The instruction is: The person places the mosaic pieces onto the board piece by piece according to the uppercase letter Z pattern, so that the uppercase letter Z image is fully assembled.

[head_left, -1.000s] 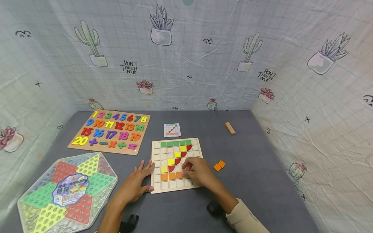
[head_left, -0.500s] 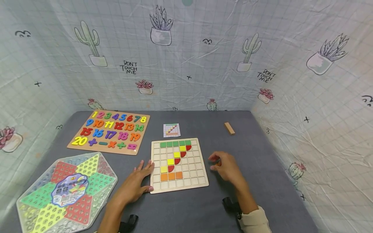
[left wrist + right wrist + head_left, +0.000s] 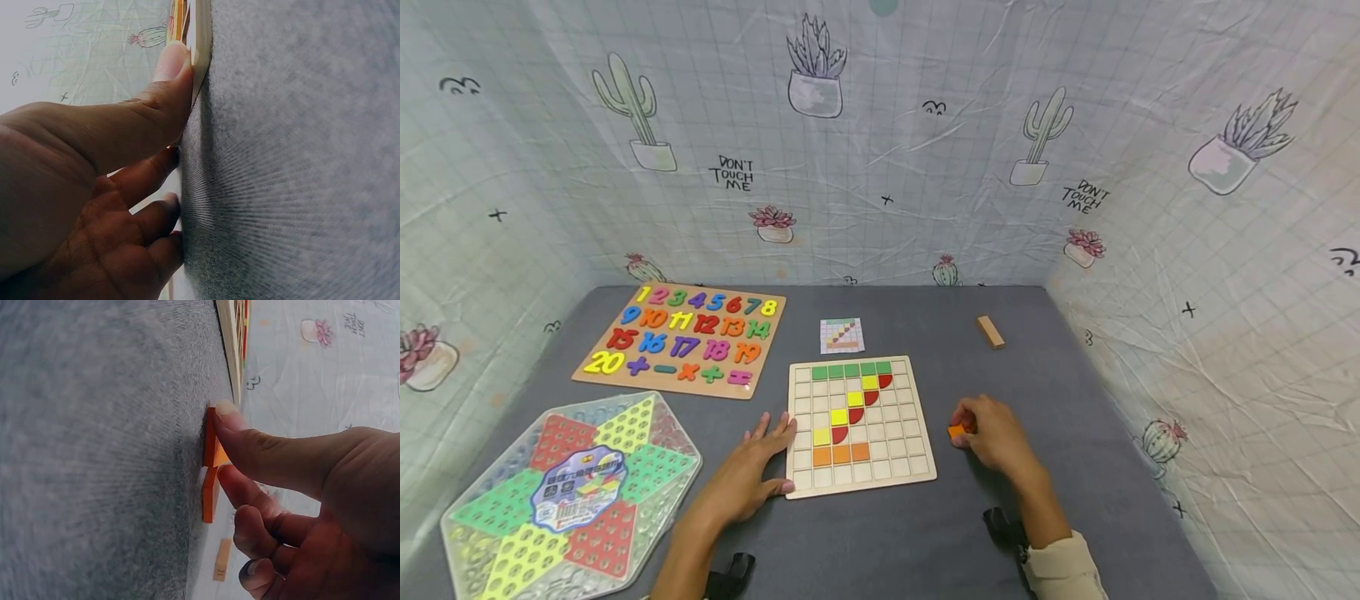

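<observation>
A square wooden grid board [image 3: 898, 429] lies mid-table with a green row, a diagonal of yellow squares beside red quarter-circles, and a short orange row [image 3: 842, 454]. My left hand [image 3: 748, 471] rests at the board's left edge, fingers spread; its thumb touches the board's side in the left wrist view. Right of the board, my right hand [image 3: 992, 433] has thumb and index finger around an orange square tile [image 3: 957, 431]. That tile [image 3: 211, 437] sits low at the table in the right wrist view, with a second orange tile [image 3: 209, 497] against its end.
A small pattern card [image 3: 842, 336] lies behind the board. A wooden block [image 3: 991, 331] is at the back right. A number puzzle board [image 3: 681, 337] and a hexagonal checkers board [image 3: 576, 496] occupy the left. Printed curtain [image 3: 880, 167] walls the table.
My right hand has left the orange row on the board, moved right to the loose orange tiles, and taken one between thumb and index finger. The left hand has stayed put.
</observation>
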The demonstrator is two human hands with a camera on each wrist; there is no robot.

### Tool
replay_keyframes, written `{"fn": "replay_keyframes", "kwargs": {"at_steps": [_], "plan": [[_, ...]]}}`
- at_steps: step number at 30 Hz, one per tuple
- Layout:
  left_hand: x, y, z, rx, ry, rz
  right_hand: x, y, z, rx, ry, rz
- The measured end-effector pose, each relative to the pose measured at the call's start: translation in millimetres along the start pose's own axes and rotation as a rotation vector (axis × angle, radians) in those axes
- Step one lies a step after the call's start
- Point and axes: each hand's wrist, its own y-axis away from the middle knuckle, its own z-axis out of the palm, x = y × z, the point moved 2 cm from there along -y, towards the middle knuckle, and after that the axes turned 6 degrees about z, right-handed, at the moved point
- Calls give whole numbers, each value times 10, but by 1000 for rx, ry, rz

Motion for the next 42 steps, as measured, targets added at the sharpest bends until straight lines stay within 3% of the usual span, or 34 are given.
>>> {"fn": "replay_keyframes", "kwargs": {"at_steps": [7, 12, 21, 27, 35, 42], "plan": [[-6, -8, 8, -7, -1, -10, -85, -2, 29, 48, -39, -32], [-11, -12, 11, -4, -3, -7, -265, 33, 11, 69, -112, -32], [-7, -19, -4, -4, 1, -21, -688, 30, 136, -59, -213, -141], [-8, -7, 1, -10, 10, -22, -821, 35, 332, -127, -177, -174], [11, -24, -14, -8, 11, -17, -923, 31, 450, -71, -116, -147], [20, -26, -15, -19, 9, -27, -937, 36, 496, -74, -99, -124]]}}
